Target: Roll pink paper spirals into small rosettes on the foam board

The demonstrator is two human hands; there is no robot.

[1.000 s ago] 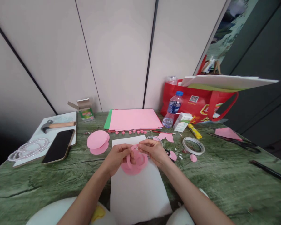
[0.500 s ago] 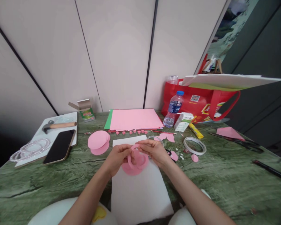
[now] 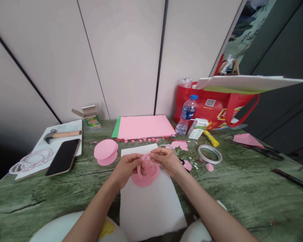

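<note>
Between my hands is a pink paper spiral [image 3: 139, 172], a curling strip with a wider coil at its lower end. My left hand [image 3: 130, 167] pinches the strip on its left side, thumb against fingers. The fingertips of my right hand [image 3: 166, 160] are pressed together at the strip's upper end; whether they hold anything besides the paper is too small to tell. Under the spiral lies a round pink paper piece [image 3: 142, 182] on a white sheet [image 3: 151, 208]. Left of my hands sits a stack of pink paper circles [image 3: 105, 150].
At the back lie pink paper sheets [image 3: 146, 127] and several small rolled pink flowers [image 3: 141, 140]. To the right are a tape roll [image 3: 210, 154], glue stick [image 3: 211, 138], water bottle [image 3: 187, 116], red bag [image 3: 204, 107] and scissors [image 3: 265, 152]. A phone [image 3: 63, 158] and hammer [image 3: 63, 135] lie left.
My right fingertips have shifted slightly up and away from the strip's top edge. The left hand keeps its pinch. The whole view has tilted a little.
</note>
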